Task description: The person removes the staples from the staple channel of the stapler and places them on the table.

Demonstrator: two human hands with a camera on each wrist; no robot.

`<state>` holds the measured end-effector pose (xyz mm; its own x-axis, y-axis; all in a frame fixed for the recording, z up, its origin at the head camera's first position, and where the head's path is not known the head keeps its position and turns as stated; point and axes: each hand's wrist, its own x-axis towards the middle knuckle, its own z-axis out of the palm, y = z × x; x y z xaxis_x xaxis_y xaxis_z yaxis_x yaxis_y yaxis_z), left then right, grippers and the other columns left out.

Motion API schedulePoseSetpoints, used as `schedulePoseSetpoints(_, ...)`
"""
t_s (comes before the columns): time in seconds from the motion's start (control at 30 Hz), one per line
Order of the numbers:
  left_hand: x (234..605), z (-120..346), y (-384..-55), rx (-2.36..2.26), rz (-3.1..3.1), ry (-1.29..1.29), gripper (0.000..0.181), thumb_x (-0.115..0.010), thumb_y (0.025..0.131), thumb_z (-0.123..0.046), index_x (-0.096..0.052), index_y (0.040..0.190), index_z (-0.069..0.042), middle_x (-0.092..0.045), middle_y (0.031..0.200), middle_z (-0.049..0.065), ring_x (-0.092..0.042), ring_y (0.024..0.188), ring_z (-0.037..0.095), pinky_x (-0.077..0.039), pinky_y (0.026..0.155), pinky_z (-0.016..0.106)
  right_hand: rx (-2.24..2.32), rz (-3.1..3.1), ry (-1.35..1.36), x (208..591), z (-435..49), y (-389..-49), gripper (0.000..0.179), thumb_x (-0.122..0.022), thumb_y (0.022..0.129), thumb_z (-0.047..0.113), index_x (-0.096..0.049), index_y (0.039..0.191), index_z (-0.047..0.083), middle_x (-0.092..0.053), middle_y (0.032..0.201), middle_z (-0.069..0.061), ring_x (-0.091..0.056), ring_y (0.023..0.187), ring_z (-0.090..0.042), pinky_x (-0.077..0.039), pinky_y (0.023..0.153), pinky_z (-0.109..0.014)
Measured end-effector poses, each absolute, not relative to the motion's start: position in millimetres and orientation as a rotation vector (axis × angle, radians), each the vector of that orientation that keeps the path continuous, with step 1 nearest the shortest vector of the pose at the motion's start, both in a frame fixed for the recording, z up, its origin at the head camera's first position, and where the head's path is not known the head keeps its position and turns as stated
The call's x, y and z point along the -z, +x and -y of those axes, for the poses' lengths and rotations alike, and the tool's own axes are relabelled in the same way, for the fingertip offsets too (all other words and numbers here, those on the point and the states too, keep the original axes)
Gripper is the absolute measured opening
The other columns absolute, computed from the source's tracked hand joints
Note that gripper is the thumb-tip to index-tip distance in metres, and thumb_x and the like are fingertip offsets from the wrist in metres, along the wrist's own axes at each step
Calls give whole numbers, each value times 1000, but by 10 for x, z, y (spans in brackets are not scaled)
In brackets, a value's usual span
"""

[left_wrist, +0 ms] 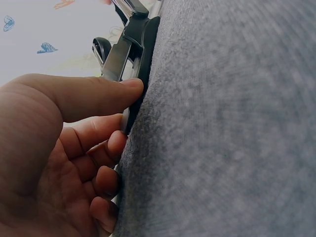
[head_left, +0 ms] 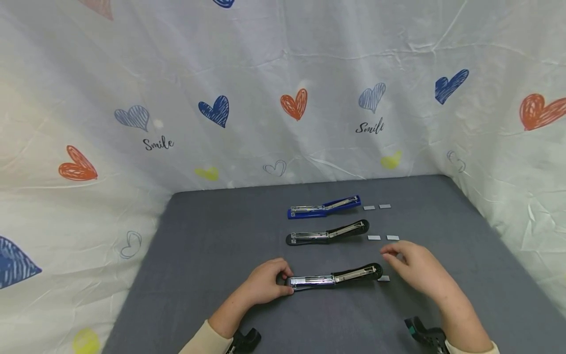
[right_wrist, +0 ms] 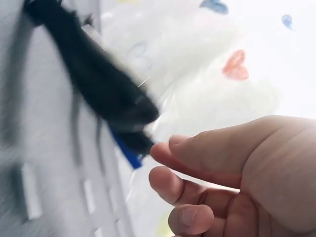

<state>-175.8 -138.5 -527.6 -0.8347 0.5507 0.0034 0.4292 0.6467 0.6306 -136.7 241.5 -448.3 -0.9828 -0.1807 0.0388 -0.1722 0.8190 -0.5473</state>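
Observation:
Nearest the person, a black stapler lies unfolded, its magazine exposed and its top arm angled up to the right. The left hand pinches its left end; in the left wrist view the thumb lies along the black base, with fingers on the other side. The right hand hovers just right of the raised arm, thumb and fingers loosely bent, nothing visible between them. In the right wrist view its fingertips are near the blurred dark arm. A short staple strip lies under the arm's tip.
Behind are a second unfolded black stapler and a blue one, also unfolded. Two staple strips lie right of each, such as this strip and this farther strip. A heart-printed curtain borders the grey tabletop.

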Motion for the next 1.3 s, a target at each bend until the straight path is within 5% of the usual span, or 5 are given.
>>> schedulePoseSetpoints(0.53,5266,1384,-1764,-943,-2668,810,25,-90,79,-21,-70,93,-22,-56,88,-14,-52,81,6,-45,75,30,1044,-2997,-572,4205,-1793,-1447,12,-70,99,14,-75,108,20,-64,97,12,-45,65,-5,-42,59,-27)
schedulePoseSetpoints(1.3,5261,1380,-1776,-948,-2668,801,25,-90,78,-20,-70,93,-22,-56,86,-13,-52,77,6,-45,72,28,942,-2839,-862,4594,-1170,-1490,8,-76,93,13,-81,99,14,-60,90,15,-52,73,0,-47,65,-27)
